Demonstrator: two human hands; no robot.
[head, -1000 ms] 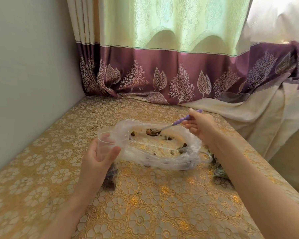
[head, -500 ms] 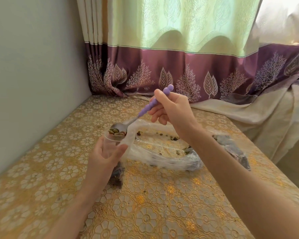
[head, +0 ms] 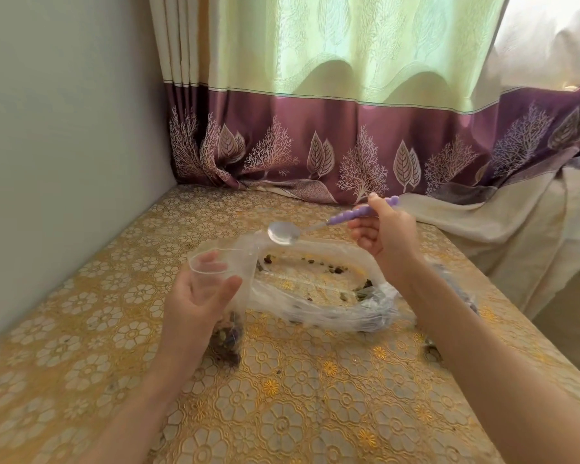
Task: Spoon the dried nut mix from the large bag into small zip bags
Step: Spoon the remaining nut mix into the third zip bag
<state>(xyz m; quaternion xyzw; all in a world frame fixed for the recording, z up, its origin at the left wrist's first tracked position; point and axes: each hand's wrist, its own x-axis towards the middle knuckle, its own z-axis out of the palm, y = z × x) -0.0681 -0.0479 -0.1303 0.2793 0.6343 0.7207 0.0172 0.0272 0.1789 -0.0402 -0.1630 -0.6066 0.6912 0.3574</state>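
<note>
Our left hand (head: pixel 198 296) grips the small bag (head: pixel 215 272) by its open mouth, nuts already sitting dark in its bottom, while our right hand (head: pixel 384 229) pinches the purple spoon (head: pixel 315 227), which hangs empty over the big bag (head: pixel 315 286). The big bag lies flat on the table (head: pixel 282 413), nearly cleaned out, just scattered bits along the edges and a clump at the right end. So probably a few scoops left, then zip it.

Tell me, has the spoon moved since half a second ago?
Yes. The spoon, now empty, has moved right, off the small zip bag's mouth and above the large bag's far rim.
</note>
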